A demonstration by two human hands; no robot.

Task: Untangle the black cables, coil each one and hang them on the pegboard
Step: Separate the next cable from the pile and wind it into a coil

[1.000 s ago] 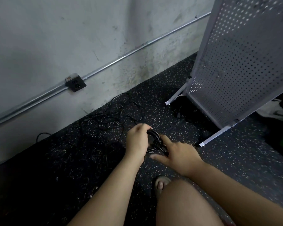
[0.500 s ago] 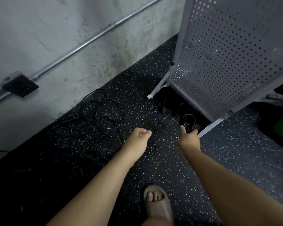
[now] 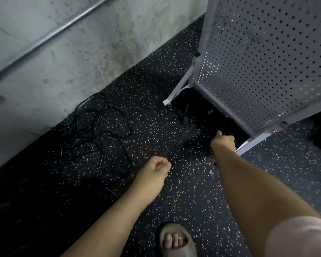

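Right hand (image 3: 223, 142) low at foot of pegboard (image 3: 258, 62), nearer it than left hand (image 3: 155, 170); its grip faces away, cannot tell what it holds; coil seen in it half second ago now out of sight; pegboard face rises up-right of it. Left grip curled; blurred strand (image 3: 180, 141) slants from it toward pegboard foot, hold unclear; loose cables (image 3: 102, 127) on floor (image 3: 193, 191), further left, by wall (image 3: 82, 52).

Cables (image 3: 100, 127) lie left on floor (image 3: 193, 201); pegboard (image 3: 258, 62) stands right.
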